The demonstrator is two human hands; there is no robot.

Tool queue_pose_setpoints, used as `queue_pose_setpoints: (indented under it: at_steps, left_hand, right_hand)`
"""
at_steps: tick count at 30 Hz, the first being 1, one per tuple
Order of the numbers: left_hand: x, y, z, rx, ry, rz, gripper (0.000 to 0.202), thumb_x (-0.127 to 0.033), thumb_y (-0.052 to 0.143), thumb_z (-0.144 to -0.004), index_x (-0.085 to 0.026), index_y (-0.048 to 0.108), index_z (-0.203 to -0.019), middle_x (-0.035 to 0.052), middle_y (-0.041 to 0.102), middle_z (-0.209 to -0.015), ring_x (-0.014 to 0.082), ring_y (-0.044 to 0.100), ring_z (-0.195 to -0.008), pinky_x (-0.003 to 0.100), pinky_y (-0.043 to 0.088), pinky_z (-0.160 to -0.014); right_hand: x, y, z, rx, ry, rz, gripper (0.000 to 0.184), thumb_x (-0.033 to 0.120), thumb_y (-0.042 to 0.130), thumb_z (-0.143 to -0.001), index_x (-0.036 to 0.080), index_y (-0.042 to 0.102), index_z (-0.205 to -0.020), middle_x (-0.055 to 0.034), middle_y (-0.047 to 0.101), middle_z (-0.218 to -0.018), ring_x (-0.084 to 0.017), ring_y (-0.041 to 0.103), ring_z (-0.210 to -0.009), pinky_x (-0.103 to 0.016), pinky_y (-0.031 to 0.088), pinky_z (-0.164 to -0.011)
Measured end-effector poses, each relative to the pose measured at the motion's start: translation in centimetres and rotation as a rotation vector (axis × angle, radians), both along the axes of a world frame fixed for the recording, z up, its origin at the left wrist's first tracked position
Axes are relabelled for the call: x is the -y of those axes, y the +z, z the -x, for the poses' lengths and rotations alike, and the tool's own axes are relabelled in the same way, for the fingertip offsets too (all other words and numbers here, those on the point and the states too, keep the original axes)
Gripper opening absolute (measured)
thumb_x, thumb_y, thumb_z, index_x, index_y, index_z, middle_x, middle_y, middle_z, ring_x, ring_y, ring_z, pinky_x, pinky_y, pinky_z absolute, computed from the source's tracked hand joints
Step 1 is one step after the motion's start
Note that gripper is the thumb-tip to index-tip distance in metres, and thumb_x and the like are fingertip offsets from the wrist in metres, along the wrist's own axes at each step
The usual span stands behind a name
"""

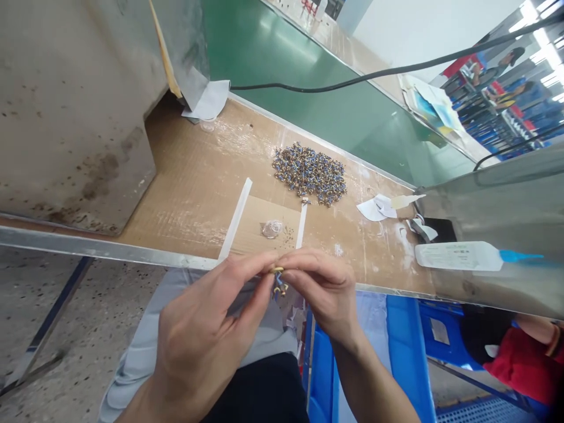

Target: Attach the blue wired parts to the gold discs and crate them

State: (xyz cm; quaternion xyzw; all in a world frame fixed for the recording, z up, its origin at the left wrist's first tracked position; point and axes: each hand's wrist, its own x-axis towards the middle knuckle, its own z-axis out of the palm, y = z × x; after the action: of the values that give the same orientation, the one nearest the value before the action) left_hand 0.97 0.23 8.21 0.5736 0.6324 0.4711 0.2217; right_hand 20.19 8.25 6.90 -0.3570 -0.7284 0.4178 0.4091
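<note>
Between the fingertips of both hands is a small blue-and-yellow figure-like piece point(280, 284), held just in front of the table edge. My left hand point(215, 317) pinches it from the left, and my right hand point(324, 288) pinches it from the right. Its yellow top sits right at the fingertips, which partly hide it. Beyond the hands, a small clear bag or dish point(272, 228) lies on a cardboard patch point(251, 226), with tiny specks beside it. Farther back is a heap of similar small blue-and-brown pieces point(311, 173).
A white bottle with a blue nozzle point(458, 256) lies at right near paper scraps point(376, 208). Large metal housings stand left point(66, 117) and right point(506, 217). A black cable point(374, 75) crosses over the green belt point(282, 53). Blue bins point(409, 358) stand below; a person in red point(524, 364) sits at right.
</note>
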Motion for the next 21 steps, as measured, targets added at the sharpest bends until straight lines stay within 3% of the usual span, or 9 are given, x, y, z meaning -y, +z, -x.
queue_pose_setpoints:
  at_steps: [6,10,21]
  left_hand:
    - [-0.03,-0.14,0.47,-0.024,-0.069,-0.015,0.033,-0.018,0.077,-0.117,-0.042,0.078,-0.139,-0.0101,0.095,-0.128,0.0193,0.094,-0.112,0.028,0.067,-0.112]
    - [0.16,-0.62,0.43,-0.008,-0.02,0.023,0.029,-0.022,0.082,-0.114,-0.042,0.078,-0.134,-0.0091,0.095,-0.121,0.0218,0.094,-0.106,0.031,0.07,-0.105]
    - [0.47,-0.71,-0.05,0.144,0.06,0.157,0.018,-0.038,0.09,-0.107,-0.036,0.082,-0.123,0.0003,0.093,-0.116,0.0286,0.092,-0.108,0.042,0.076,-0.11]
  right_hand:
    - [-0.02,-0.05,-0.11,-0.025,0.03,-0.045,0.011,0.022,0.087,-0.113,0.028,0.094,-0.118,-0.0026,0.095,-0.107,-0.019,0.091,-0.093,-0.031,0.076,-0.086]
    - [0.42,0.01,-0.11,-0.008,-0.009,-0.038,0.005,0.024,0.088,-0.113,0.026,0.093,-0.113,-0.0021,0.094,-0.102,-0.018,0.091,-0.088,-0.03,0.075,-0.083]
    - [0.86,-0.55,0.24,-0.058,-0.066,-0.018,0.008,0.027,0.088,-0.114,0.024,0.093,-0.108,-0.0028,0.094,-0.098,-0.019,0.09,-0.085,-0.03,0.075,-0.08]
